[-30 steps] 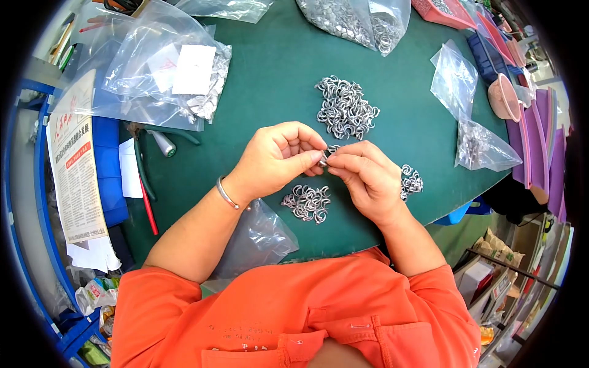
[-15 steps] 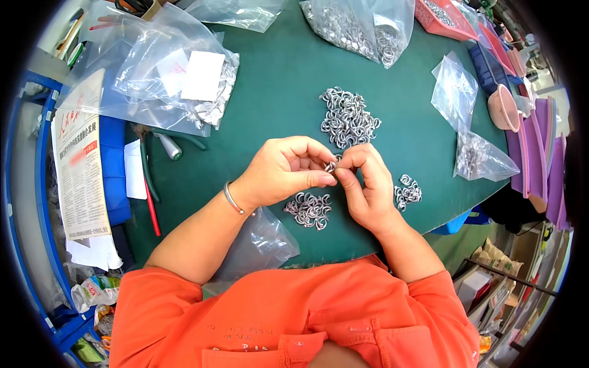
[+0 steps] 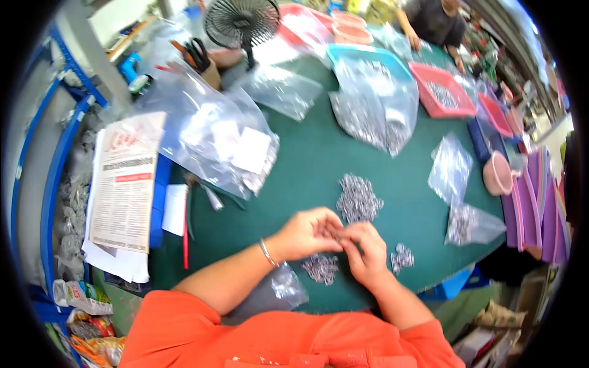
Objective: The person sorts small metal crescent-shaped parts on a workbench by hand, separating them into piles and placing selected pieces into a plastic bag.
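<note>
My left hand (image 3: 310, 234), with a metal bangle (image 3: 267, 252) at the wrist, pinches small silver metal rings (image 3: 333, 235) between thumb and fingers. Against it, my right hand (image 3: 368, 253) is closed, thumb and forefinger pinching at the same spot. Motion blur and the fingers hide most of the held rings. Just beyond the hands lies a large pile of silver metal rings (image 3: 359, 199). A smaller pile of rings (image 3: 320, 268) sits below the left fingers, and another little pile (image 3: 402, 258) lies right of the right hand.
Plastic bags of metal parts (image 3: 368, 116) lie at the back of the green table (image 3: 307, 165). A newspaper (image 3: 126, 184), pliers (image 3: 191, 214) and a fan (image 3: 242, 24) are on the left. Pink baskets (image 3: 438, 92) stand back right. A co-worker (image 3: 432, 21) is at the far end.
The camera view has tilted up, bringing the fan, a blue basket and the co-worker into sight. Both hands stay together at the held rings; the piles look much the same.
</note>
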### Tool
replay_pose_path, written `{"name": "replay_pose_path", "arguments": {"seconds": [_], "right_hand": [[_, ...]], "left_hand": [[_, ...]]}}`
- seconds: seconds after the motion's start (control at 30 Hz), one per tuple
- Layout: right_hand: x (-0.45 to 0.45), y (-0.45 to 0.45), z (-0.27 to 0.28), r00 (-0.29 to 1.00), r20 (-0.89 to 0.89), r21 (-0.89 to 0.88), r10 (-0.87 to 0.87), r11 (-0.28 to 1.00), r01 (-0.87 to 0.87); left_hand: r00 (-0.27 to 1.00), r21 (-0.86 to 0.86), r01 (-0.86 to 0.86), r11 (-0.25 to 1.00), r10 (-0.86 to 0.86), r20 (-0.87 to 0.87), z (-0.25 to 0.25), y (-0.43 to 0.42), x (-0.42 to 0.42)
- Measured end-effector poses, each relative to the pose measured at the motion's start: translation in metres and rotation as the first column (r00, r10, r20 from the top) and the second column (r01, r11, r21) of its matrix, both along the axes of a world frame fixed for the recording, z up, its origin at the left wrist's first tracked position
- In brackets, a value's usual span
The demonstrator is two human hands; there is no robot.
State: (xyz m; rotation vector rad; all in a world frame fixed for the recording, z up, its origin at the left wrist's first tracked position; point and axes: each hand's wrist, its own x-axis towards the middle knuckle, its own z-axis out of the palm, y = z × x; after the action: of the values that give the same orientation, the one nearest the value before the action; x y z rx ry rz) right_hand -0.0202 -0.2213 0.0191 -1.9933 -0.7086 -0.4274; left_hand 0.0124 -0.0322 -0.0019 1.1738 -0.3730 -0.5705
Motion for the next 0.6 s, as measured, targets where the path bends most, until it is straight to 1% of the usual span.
{"name": "replay_pose_path", "arguments": {"seconds": [0.03, 0.07, 0.1, 0.13, 0.2, 0.23, 0.27, 0.33, 0.37, 0.4, 0.47, 0.5, 0.53, 0.57, 0.6], "right_hand": [[-0.002, 0.002, 0.004, 0.999, -0.032, 0.022, -0.024, 0.999, 0.025], [-0.001, 0.001, 0.000, 0.999, -0.036, 0.049, -0.025, 0.998, 0.027], [-0.002, 0.002, 0.001, 0.998, -0.040, 0.048, -0.038, 0.998, 0.040], [-0.004, 0.003, 0.002, 1.000, -0.017, 0.046, -0.013, 0.999, 0.014], [-0.007, 0.005, 0.004, 0.994, 0.008, 0.019, -0.106, 0.994, 0.106], [-0.007, 0.005, 0.004, 0.993, 0.054, -0.002, -0.105, 0.994, 0.106], [-0.007, 0.005, 0.004, 0.994, 0.062, -0.005, -0.092, 0.996, 0.093], [-0.008, 0.003, 0.004, 0.986, 0.151, -0.098, -0.077, 0.991, 0.092], [-0.008, 0.002, 0.006, 0.983, 0.169, -0.135, -0.073, 0.986, 0.096], [-0.009, 0.000, 0.006, 0.982, 0.179, -0.138, -0.063, 0.986, 0.088], [-0.010, -0.001, 0.006, 0.985, 0.152, -0.191, -0.083, 0.975, 0.112], [-0.008, 0.000, 0.009, 0.984, 0.160, -0.191, -0.076, 0.976, 0.107], [-0.008, 0.000, 0.011, 0.993, 0.079, -0.151, -0.092, 0.983, 0.103], [-0.008, 0.001, 0.013, 0.994, -0.007, -0.111, -0.105, 0.988, 0.104], [-0.007, -0.001, 0.011, 0.995, -0.011, -0.111, -0.103, 0.989, 0.102]], "left_hand": [[0.999, -0.045, 0.008, 0.999, -0.009, -0.040, -0.002, -0.002, -0.003], [1.000, 0.041, 0.009, 0.999, -0.010, 0.022, 0.001, -0.001, -0.003], [1.000, 0.005, 0.010, 1.000, -0.010, 0.014, -0.004, -0.002, -0.002], [1.000, -0.012, -0.002, 1.000, 0.002, 0.023, -0.005, -0.003, -0.002], [0.999, 0.030, -0.012, 0.999, 0.010, 0.037, -0.003, -0.003, -0.002], [1.000, -0.009, -0.016, 1.000, 0.016, 0.023, -0.005, -0.003, -0.001], [0.999, -0.014, -0.029, 0.999, 0.029, 0.031, -0.006, -0.003, 0.000], [0.998, 0.061, 0.015, 0.998, -0.018, 0.059, -0.007, -0.002, 0.001], [0.997, 0.059, 0.020, 0.998, -0.024, 0.070, -0.009, -0.003, 0.001], [0.997, 0.054, 0.010, 0.998, -0.014, 0.080, -0.009, -0.004, 0.002], [0.992, 0.139, 0.012, 0.990, -0.029, 0.123, -0.009, -0.004, 0.002], [0.994, 0.111, 0.023, 0.994, -0.035, 0.101, -0.011, -0.005, 0.002], [0.994, 0.110, 0.017, 0.994, -0.029, 0.106, -0.009, -0.004, 0.003], [0.999, 0.046, 0.044, 0.998, -0.045, 0.015, -0.007, -0.003, 0.003], [0.995, -0.019, 0.067, 0.998, -0.068, -0.079, -0.005, -0.002, 0.002]]}}
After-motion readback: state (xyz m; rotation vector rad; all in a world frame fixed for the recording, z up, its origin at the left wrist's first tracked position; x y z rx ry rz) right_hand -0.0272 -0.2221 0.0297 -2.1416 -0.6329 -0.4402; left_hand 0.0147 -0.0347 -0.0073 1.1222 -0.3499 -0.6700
